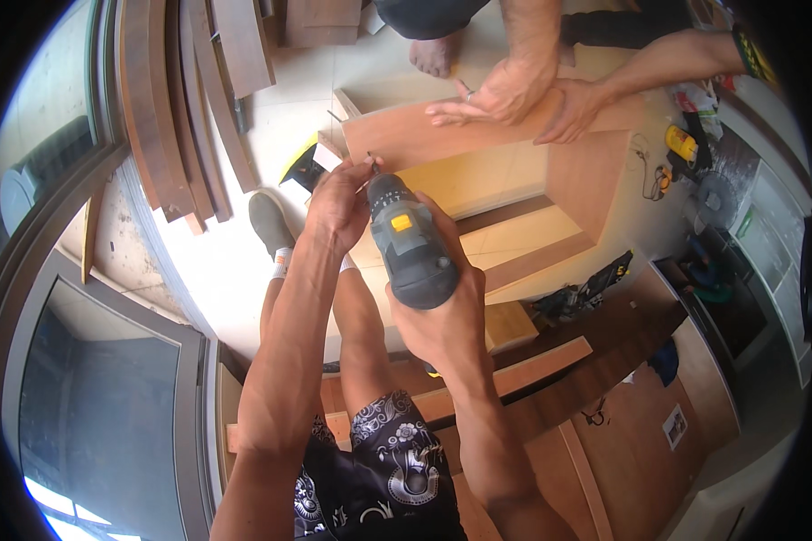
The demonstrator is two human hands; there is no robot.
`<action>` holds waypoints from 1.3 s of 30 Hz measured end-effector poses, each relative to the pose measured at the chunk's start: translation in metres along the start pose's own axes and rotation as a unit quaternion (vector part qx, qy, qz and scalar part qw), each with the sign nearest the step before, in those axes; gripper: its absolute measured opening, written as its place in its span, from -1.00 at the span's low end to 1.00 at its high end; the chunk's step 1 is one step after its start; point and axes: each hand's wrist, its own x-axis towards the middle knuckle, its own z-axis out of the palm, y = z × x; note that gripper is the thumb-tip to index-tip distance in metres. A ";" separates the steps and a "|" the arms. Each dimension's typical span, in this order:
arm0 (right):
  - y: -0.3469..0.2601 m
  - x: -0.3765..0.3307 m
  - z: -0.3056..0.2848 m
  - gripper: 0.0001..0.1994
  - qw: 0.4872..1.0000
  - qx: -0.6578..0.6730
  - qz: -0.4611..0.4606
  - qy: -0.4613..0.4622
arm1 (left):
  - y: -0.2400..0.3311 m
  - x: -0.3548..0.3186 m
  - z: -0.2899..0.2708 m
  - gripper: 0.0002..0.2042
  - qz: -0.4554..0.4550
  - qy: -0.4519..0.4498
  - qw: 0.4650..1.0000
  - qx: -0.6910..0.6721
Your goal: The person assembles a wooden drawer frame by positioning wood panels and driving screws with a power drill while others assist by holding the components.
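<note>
One cordless drill (412, 245), grey with a yellow switch, is in view. Four hands show: the person's left hand (336, 206) and right hand (442, 316), plus a co-worker's two hands (496, 95) pressed on one wooden panel (406, 135). One bare foot (435, 54) appears at the top edge. Several curved wooden strips (167, 117), about five, lean at the upper left. One yellow tool (681, 142) lies on the floor at the right.

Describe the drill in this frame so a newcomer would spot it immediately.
Start at the brown wooden panel that another person's hands press down at the top. Just below its near edge, the cordless drill points up at it, in the right hand. It alone is grey with a yellow switch.
</note>
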 end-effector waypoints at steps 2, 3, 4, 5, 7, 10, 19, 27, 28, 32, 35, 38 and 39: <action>-0.002 0.000 0.000 -0.26 1.000 -0.009 0.007 0.001 | 0.001 -0.003 0.005 -0.79 -0.010 0.007 1.000 0.026; -0.003 0.001 0.000 -0.26 1.000 -0.015 0.006 0.002 | 0.001 -0.001 0.003 -0.78 -0.012 -0.002 1.000 0.020; -0.005 0.001 0.000 -0.27 1.000 -0.020 0.005 0.002 | 0.001 0.000 0.000 -0.78 -0.014 -0.012 1.000 0.014; -0.007 0.001 0.000 -0.28 1.000 -0.023 0.005 0.001 | 0.001 0.001 -0.003 -0.78 -0.017 -0.021 1.000 0.008; -0.007 0.001 0.000 -0.30 1.000 -0.030 0.005 -0.003 | 0.003 0.001 -0.003 -0.79 -0.017 -0.013 1.000 0.010; -0.008 0.003 0.001 -0.32 1.000 -0.021 -0.012 0.010 | 0.003 0.004 -0.010 -0.85 -0.014 -0.033 0.999 0.004; 0.037 0.023 -0.009 -0.26 0.992 -0.117 0.036 0.019 | -0.001 -0.006 0.003 -0.65 -0.013 0.038 0.998 0.051; 0.046 -0.023 -0.034 -0.17 0.999 -0.013 -0.010 0.033 | -0.008 -0.002 0.016 -0.74 0.012 0.081 0.995 -0.056; 0.047 -0.024 -0.035 -0.16 1.000 0.012 -0.009 0.022 | -0.009 0.004 0.014 -0.77 0.033 0.077 0.993 -0.084; 0.051 -0.016 -0.034 -0.15 0.999 0.030 -0.029 0.019 | 0.001 0.008 0.003 -0.85 -0.008 0.086 0.991 -0.100; 0.039 -0.010 -0.030 -0.18 0.997 -0.032 -0.064 0.008 | -0.002 0.003 0.003 -0.85 0.026 0.081 0.995 -0.052; 0.024 -0.009 -0.027 -0.17 0.999 -0.024 -0.031 -0.006 | -0.008 0.001 0.002 -0.86 0.052 0.059 0.996 -0.040; 0.023 -0.007 -0.027 -0.17 0.999 -0.023 -0.029 -0.008 | -0.011 0.000 0.004 -0.86 0.055 0.056 0.996 -0.041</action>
